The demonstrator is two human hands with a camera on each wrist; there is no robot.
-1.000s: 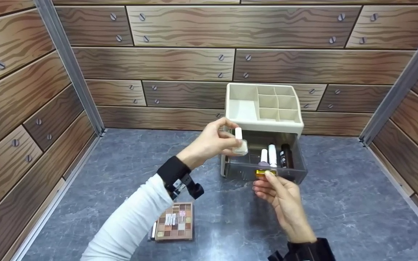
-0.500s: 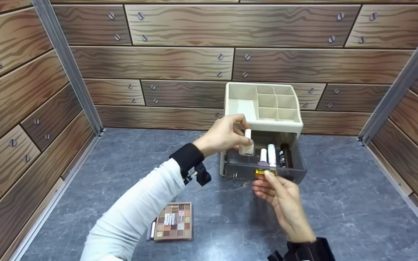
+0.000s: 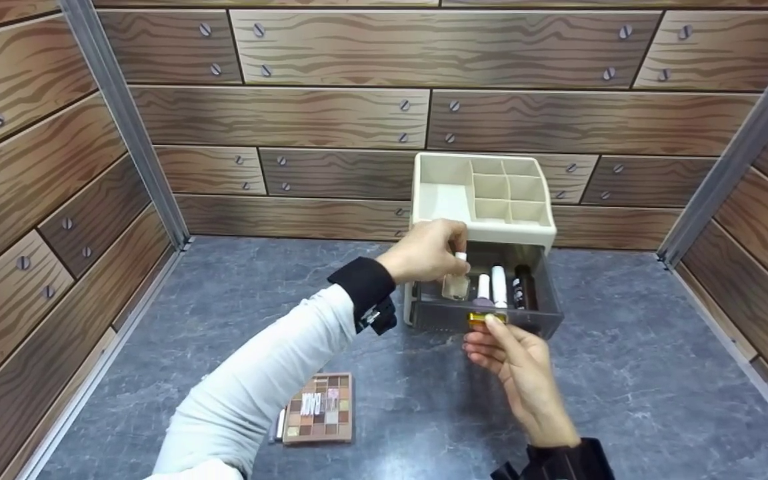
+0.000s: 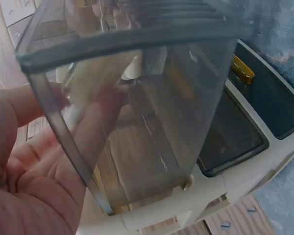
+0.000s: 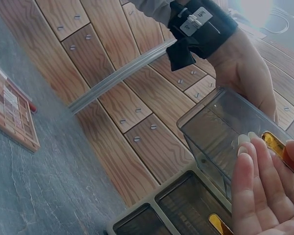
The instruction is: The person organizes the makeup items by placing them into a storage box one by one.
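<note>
L hand [image 3: 427, 252] has its fingers pinched on the top of a white-capped clear bottle [image 3: 455, 288], body just below the fingertips & inside the smoky drawer [image 3: 439, 317]; can't tell from here if its base touches down. A purple bottle [image 3: 483, 288], white tube [image 3: 499, 288] & dark bottle [image 3: 527, 288] line up R of those fingers. R hand [image 3: 523, 377] pinches the gold handle [image 3: 477, 319] btwn thumb & fingers, w/ the makeup palette [image 3: 319, 408] well off to their L.

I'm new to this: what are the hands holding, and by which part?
Left hand: a small bottle, near its white cap. Right hand: the drawer, by its gold handle.
</note>
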